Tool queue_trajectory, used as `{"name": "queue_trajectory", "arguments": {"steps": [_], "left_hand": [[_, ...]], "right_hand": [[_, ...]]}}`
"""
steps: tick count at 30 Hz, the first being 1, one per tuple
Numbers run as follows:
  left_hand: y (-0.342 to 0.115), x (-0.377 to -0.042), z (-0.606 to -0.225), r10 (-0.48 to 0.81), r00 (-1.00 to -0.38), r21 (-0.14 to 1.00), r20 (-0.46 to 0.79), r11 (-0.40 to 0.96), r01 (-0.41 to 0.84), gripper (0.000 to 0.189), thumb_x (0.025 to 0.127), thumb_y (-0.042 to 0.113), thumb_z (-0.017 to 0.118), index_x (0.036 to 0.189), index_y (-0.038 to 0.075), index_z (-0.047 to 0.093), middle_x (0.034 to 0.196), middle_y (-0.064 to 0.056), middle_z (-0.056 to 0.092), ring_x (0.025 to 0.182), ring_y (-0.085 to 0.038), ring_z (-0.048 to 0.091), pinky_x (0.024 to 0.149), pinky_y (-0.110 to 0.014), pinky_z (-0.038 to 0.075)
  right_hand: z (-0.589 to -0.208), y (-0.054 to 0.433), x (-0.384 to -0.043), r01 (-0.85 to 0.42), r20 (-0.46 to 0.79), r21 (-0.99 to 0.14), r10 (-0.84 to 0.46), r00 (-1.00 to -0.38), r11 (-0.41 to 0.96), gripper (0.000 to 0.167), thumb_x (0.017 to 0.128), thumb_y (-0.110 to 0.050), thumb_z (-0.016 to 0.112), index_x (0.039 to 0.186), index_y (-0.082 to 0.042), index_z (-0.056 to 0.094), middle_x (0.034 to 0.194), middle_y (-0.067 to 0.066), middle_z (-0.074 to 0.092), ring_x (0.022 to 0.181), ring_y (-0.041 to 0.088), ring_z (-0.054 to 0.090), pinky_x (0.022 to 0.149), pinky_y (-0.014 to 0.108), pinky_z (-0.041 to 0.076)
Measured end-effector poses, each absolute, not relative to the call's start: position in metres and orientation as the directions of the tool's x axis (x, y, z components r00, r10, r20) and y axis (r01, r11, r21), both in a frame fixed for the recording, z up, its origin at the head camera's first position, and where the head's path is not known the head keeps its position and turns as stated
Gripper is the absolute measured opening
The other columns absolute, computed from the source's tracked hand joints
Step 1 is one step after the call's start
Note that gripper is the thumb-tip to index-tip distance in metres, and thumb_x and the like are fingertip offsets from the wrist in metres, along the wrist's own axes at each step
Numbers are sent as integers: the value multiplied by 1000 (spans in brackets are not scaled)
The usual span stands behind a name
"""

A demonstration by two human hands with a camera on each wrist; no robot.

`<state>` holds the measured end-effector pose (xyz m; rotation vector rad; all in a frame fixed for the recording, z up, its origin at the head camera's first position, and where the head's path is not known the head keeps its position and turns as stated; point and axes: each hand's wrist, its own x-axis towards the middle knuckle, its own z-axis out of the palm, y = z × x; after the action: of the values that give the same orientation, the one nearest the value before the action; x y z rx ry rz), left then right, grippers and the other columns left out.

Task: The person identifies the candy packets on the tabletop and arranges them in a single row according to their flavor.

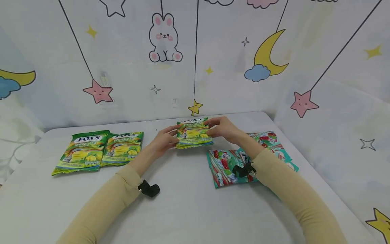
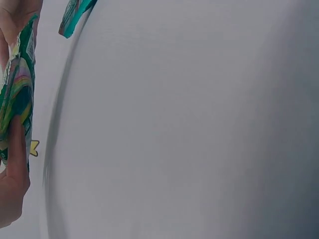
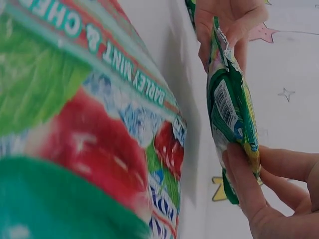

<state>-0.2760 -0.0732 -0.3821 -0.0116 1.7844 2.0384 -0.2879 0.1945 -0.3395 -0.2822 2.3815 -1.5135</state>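
A green Fox's Spring Tea candy bag (image 1: 193, 133) is held at the far middle of the white table (image 1: 182, 210), tilted up with its front facing me. My left hand (image 1: 164, 139) pinches its left edge and my right hand (image 1: 223, 128) pinches its right edge. The right wrist view shows the same bag (image 3: 230, 112) edge-on, barcode side visible, with my right hand's fingers (image 3: 249, 194) gripping one end and my left hand (image 3: 227, 25) the other. In the left wrist view my left thumb (image 2: 15, 149) presses on the bag (image 2: 17, 94).
Two more green bags (image 1: 81, 151) (image 1: 123, 148) lie side by side at the left. Teal and red Fox's bags (image 1: 226, 166) (image 1: 274, 144) lie at the right, partly under my right forearm. The walls behind and to the right carry a cartoon-printed cloth.
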Motion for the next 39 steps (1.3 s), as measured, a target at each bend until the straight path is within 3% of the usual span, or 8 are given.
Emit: {"name": "queue_trajectory", "arguments": {"steps": [11, 20, 31, 39], "left_hand": [[-103, -262, -380, 316, -917, 960, -244, -52, -274, 70, 93, -11, 50, 156, 14, 34, 164, -12, 27, 143, -30, 37, 89, -28, 49], [-122, -250, -377, 312, -922, 970, -231, 3, -242, 70, 93, -11, 48, 157, 10, 30, 165, -15, 22, 144, -33, 34, 82, -24, 48], [-136, -246, -382, 319, -922, 972, -219, -5, -233, 70, 93, -12, 47, 158, 8, 28, 166, -17, 17, 149, -34, 25, 76, -24, 47], [-146, -241, -381, 321, -922, 976, -216, 44, -213, 72, 92, -12, 46, 158, 8, 26, 166, -18, 13, 152, -36, 17, 82, -25, 45]], "right_hand": [[-344, 169, -284, 11, -160, -917, -342, -926, 400, 44, 90, -3, 69, 134, -5, 61, 125, 17, 56, 103, 26, 63, 89, 36, 57], [-347, 146, -281, 39, -173, -931, -346, -922, 363, 44, 88, 1, 70, 132, -2, 62, 121, 17, 57, 96, 24, 66, 86, 35, 58], [-354, 131, -281, 73, -202, -929, -332, -921, 363, 45, 87, 0, 72, 131, -4, 63, 119, 15, 56, 99, 24, 65, 85, 34, 58], [-357, 121, -282, 71, -199, -935, -349, -916, 348, 45, 86, 0, 73, 130, -4, 64, 119, 15, 56, 97, 23, 66, 84, 33, 58]]}}
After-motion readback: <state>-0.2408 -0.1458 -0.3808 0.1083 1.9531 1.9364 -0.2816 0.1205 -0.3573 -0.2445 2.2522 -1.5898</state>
